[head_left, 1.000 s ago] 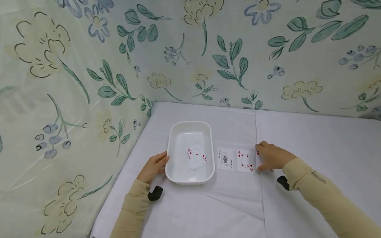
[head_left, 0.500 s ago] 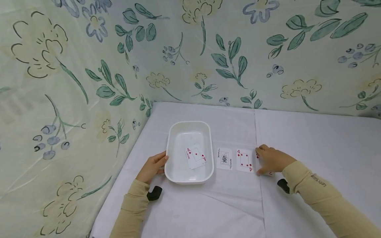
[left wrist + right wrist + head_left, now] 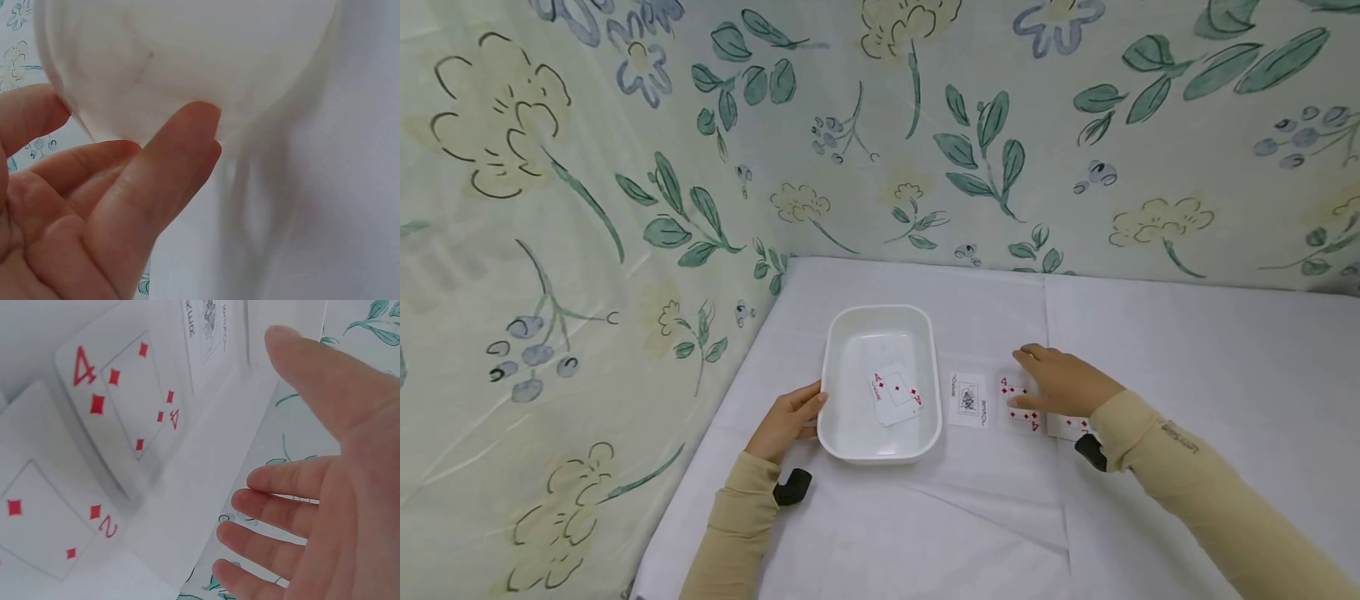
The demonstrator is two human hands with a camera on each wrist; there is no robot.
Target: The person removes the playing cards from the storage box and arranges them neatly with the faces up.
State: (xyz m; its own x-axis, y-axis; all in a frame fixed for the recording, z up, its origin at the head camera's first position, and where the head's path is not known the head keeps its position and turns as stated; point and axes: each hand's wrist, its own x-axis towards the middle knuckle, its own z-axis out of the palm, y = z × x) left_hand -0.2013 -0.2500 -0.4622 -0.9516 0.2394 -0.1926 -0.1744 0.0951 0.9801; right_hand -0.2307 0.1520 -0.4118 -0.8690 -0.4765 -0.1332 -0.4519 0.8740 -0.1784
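My left hand [image 3: 784, 421] holds the left side of a white plastic tray [image 3: 829, 358], its thumb against the outer wall in the left wrist view. Inside the tray lie overlapping playing cards [image 3: 895, 402], an ace of diamonds on top. Over to the right, my right hand [image 3: 1063, 382] is spread above the four of diamonds [image 3: 1013, 412] and partly covers it in the head view. Nothing is between its fingers in the right wrist view. The two of diamonds [image 3: 1070, 427] lies partly hidden under that hand and wrist.
A joker card [image 3: 968, 400] lies face up between the tray and the four of diamonds. White cloth [image 3: 955, 533] covers the table, with a few creases. Floral fabric [image 3: 880, 125] hangs as walls at the back and left.
My right hand has moved left from the two of diamonds to above the four of diamonds, uncovering part of the two. The left hand and the tray stay in place.
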